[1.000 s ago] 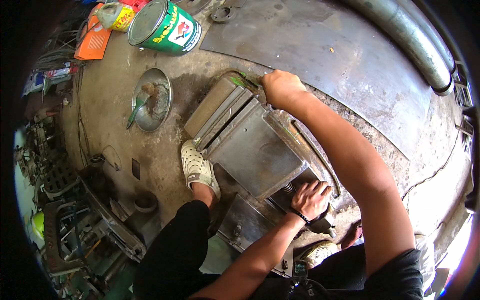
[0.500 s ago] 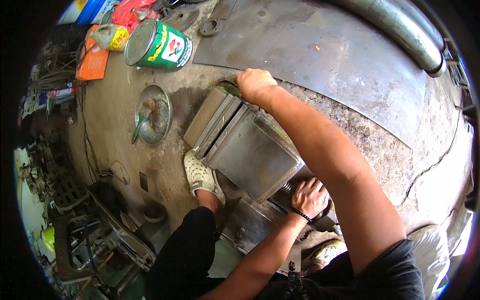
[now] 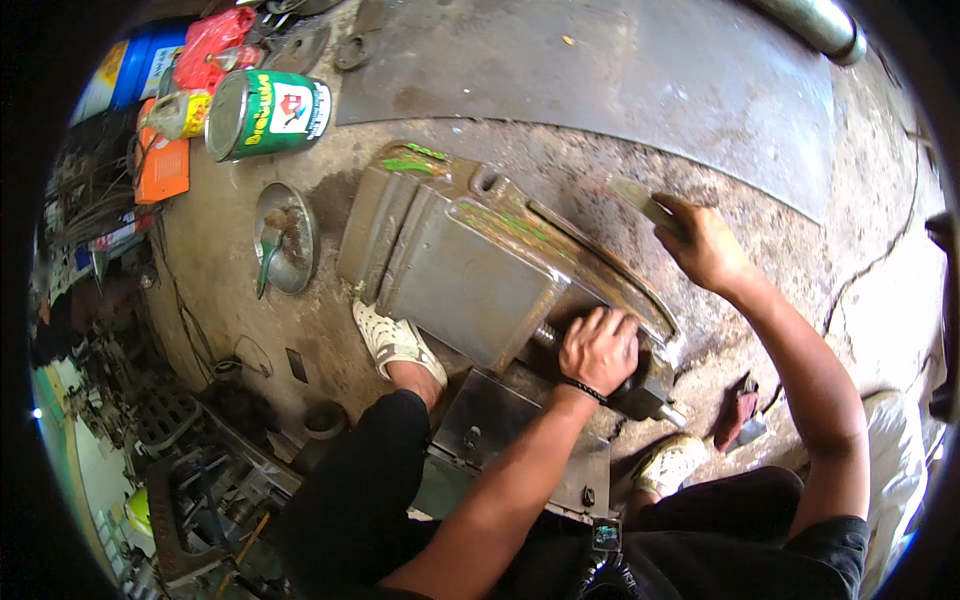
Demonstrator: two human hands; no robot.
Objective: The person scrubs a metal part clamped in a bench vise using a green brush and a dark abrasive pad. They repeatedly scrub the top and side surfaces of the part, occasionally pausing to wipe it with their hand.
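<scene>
A heavy, grimy metal bench vise lies on the floor before me, with streaks of green paint along its far side. My left hand has its fingers curled over the vise's near right part, beside the screw; a dark beaded bracelet circles that wrist. Away from the vise, to its right, my right hand grips a flat-bladed scraper. The blade points left toward the vise's painted side without touching it, and is somewhat blurred. My fingers hide most of its handle.
A round metal bowl with a green-handled brush sits left of the vise. Behind stand a green paint can and an orange box. A large metal sheet covers the far floor. A dark red object lies at right.
My right hand has drawn back from the vise's far end toward the right, bringing the scraper into sight. My left hand stays on the vise. The whole view has shifted.
</scene>
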